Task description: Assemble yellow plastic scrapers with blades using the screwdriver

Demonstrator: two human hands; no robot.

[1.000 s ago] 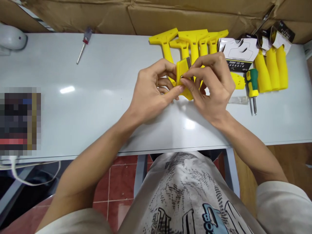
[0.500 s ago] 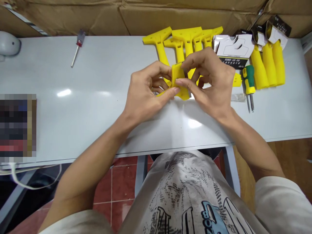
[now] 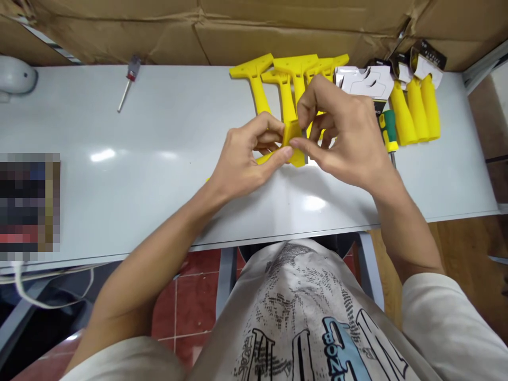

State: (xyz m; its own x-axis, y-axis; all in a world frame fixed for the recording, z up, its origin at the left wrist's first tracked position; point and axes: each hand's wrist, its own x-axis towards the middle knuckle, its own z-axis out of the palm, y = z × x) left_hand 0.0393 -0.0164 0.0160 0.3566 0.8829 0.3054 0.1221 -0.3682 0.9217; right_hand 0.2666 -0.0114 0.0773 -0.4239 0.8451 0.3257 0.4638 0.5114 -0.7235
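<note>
Above the white table, my left hand is closed around a yellow scraper, whose handle runs back under the palm. My right hand pinches the scraper's head between thumb and forefinger, at its right side. A thin grey edge, like a blade, shows beside the right fingertips; the fingers partly hide it. Behind the hands lie several yellow T-shaped scrapers, partly covered by my right hand.
White and black packaging cards lie right of the scrapers. Further right are yellow handles and a green-yellow screwdriver. A clear-handled screwdriver and a white device are at the left. Cardboard stands behind.
The view has shifted a little, so the items at the right appear further left. My right hand now covers more of the cards and green-yellow screwdriver. Both hands keep hold of the scraper.
</note>
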